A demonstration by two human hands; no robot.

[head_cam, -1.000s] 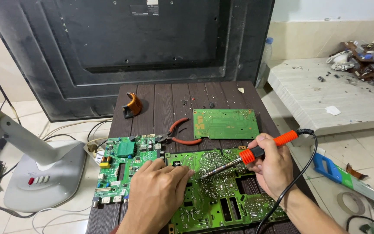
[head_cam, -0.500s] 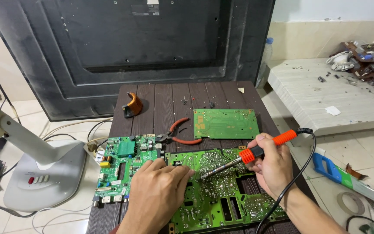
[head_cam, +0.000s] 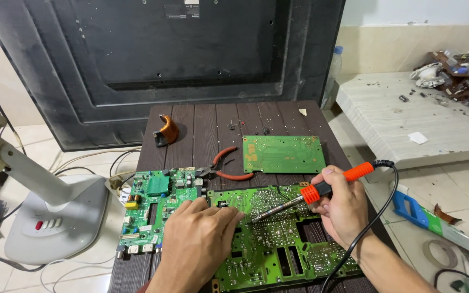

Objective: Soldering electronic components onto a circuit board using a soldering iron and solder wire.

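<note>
Right hand (head_cam: 344, 209) fingers clamped round soldering iron (head_cam: 310, 192), axis slanting down-left, tip on large green board (head_cam: 278, 244) just beside left hand (head_cam: 199, 239) fingertips pressed together there.

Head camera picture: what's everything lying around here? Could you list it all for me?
Large circuit board: one, green, front of the table, under both hands.
Main board: one, green with a yellow part, left on the table.
Small board: one, green, middle right of the table.
Pliers: one, red-handled, between the boards.
Coil: one, orange-brown, far left of the table.
Table: one, dark brown slats.
Screen back panel: one, black, leaning behind the table.
Stand: one, grey, floor left.
Handsaw: one, blue-handled, floor right.
Soldering iron: one, orange grip, black cord.
Left hand: resting on the large circuit board.
Right hand: holding the soldering iron.
</note>
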